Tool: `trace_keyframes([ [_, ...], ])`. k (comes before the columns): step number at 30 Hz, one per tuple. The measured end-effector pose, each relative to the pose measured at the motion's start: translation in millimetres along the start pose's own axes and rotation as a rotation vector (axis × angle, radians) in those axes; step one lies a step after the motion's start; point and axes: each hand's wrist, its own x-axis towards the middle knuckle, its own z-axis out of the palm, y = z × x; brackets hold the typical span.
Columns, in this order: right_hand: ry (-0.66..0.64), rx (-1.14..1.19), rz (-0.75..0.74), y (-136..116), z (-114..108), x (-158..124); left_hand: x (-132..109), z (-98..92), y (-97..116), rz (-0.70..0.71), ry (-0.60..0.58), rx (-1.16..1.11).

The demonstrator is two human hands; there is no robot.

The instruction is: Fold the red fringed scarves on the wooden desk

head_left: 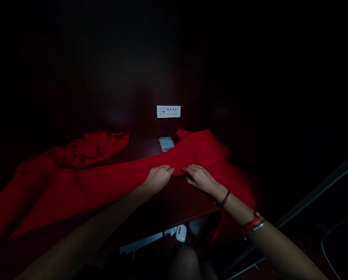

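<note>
A long red cloth, which looks like a scarf [115, 179], runs in a band across the dark tabletop. Its left end hangs toward me, and its right part lies folded and bunched. My left hand [159, 178] is closed on the near edge of the band, fingers curled and a ring showing. Just right of it, my right hand [199, 178] rests fingertips on the same edge, thumb apart from the fingers. Some red cloth also hangs below the table edge near my right wrist.
A crumpled, fringed red heap [101, 147] lies at the back left. Behind the band is a blurred light-blue item [166, 144]. A white socket plate [168, 111] is on the dark wall. Under the tabletop [174, 206] sits a small white case [181, 233] beside white paper [141, 243].
</note>
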Motion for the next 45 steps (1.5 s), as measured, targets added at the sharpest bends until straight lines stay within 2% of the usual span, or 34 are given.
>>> trace_keyframes([
  [5, -0.001, -0.091, 0.077, 3.3, 2.1, 1.4, -3.0, 7.3, -5.9, -0.025, 0.084, -0.075],
  [11, -0.029, -0.176, 0.098, 2.9, 0.6, 3.5, -3.3, 8.9, -4.9, 0.036, 0.066, -0.105],
  [18, -0.076, -0.277, 0.053, 0.0, 0.6, 3.1, -4.1, 10.9, -1.6, 0.079, 0.061, -0.129],
  [22, -0.100, -0.287, 0.053, -0.9, 0.4, 2.3, -4.5, 12.2, -7.2, 0.106, 0.050, -0.276],
  [25, -0.083, -0.242, 0.061, -6.3, -3.5, 2.1, -6.3, 8.7, -27.2, 0.168, 0.028, -0.492],
  [28, -0.059, -0.218, 0.015, -20.0, -7.7, 5.9, -12.8, 8.6, -65.0, 0.070, 0.025, -0.575],
  [31, -0.077, -0.194, -0.094, -40.6, -7.1, 14.9, -27.1, 19.7, -108.5, -0.093, -0.013, -0.450],
  [34, -0.112, -0.138, -0.162, -61.7, -2.0, 24.6, -48.1, 36.7, -138.8, -0.295, -0.114, -0.283],
  [37, -0.128, -0.049, -0.098, -75.7, 0.3, 29.7, -66.8, 47.2, -149.4, -0.354, -0.203, -0.234],
  [43, -0.060, 0.127, 0.059, -76.5, -4.9, 37.1, -74.0, 47.7, -147.1, -0.307, -0.177, -0.263],
  [45, -0.154, 0.171, 0.084, -73.4, -1.3, 39.7, -73.2, 47.9, -148.4, -0.297, -0.181, -0.279],
])
